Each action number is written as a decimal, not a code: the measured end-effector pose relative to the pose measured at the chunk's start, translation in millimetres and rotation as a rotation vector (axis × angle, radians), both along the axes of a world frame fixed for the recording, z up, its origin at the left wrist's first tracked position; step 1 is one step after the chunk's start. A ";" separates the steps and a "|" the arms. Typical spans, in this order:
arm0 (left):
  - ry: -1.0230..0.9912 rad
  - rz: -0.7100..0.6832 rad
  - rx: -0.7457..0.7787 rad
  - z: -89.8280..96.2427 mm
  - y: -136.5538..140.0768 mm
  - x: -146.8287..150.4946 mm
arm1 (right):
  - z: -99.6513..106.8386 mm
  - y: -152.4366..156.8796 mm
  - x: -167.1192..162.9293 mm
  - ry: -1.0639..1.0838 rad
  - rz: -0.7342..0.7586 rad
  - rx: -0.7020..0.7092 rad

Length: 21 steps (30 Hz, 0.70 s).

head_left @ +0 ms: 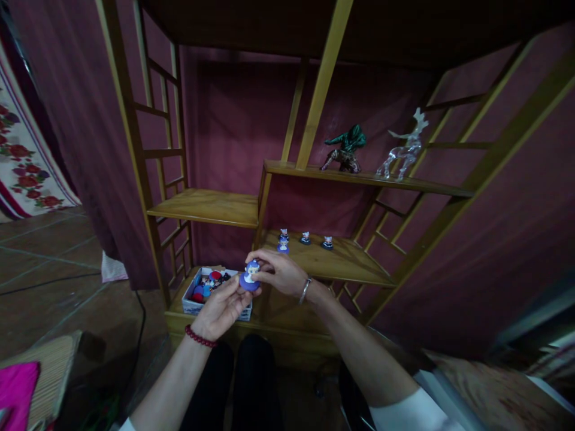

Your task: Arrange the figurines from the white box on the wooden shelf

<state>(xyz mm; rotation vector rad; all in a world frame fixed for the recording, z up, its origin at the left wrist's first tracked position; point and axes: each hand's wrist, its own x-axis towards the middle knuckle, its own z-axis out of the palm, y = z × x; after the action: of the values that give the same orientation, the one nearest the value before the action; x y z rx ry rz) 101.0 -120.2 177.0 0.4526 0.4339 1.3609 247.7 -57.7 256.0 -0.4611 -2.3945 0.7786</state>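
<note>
A small purple-and-white figurine [252, 272] on a round purple base is held upright between both hands. My left hand [224, 308], palm up, grips its base with thumb and fingers. My right hand [281, 272] pinches the upper part from the right. Just below and left of it, a white box [191, 306] holds several colourful small figures, red and blue ones among them. On the shelf [332, 263] beyond my right hand stand a similar purple figurine [283, 244] and three dark-based figurines [327, 242], one of them behind the purple one.
The wooden display rack [211, 206] has uprights and shelves at several heights. Its upper right shelf carries a green crouching figure [348, 148] and a clear deer ornament [404, 149]. A woven-topped stool [51, 371] with a pink cloth [18, 386] stands at lower left. A cable [140, 335] crosses the floor.
</note>
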 end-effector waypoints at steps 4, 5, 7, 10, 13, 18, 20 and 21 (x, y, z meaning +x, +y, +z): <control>-0.005 0.020 0.024 -2.7 3.7 4.1 | -6.9 3.0 3.0 0.024 -0.033 -0.007; -0.002 0.025 0.028 -3.8 4.8 5.1 | -8.7 3.4 3.9 0.024 -0.049 -0.004; 0.003 0.034 0.032 -6.1 6.9 6.9 | -11.7 3.5 5.5 0.022 -0.084 0.008; 0.010 0.036 0.034 -8.6 9.4 9.3 | -14.8 2.3 7.5 0.004 -0.139 0.014; 0.015 0.039 0.045 -10.0 11.3 11.2 | -17.9 1.3 8.8 -0.009 -0.189 0.013; 0.001 0.050 0.032 -13.4 14.5 13.9 | -25.9 1.4 9.9 0.004 -0.256 0.024; -0.006 0.056 0.023 -15.1 15.3 14.8 | -28.7 1.0 10.0 0.005 -0.271 0.025; -0.008 0.058 0.020 -15.9 15.5 15.2 | -29.6 0.5 10.0 0.004 -0.275 0.032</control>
<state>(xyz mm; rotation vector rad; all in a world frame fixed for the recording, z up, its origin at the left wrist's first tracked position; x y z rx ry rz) 116.2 -104.7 161.1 0.4539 0.4300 1.4233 257.7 -57.1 226.4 -0.7558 -2.2715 0.6165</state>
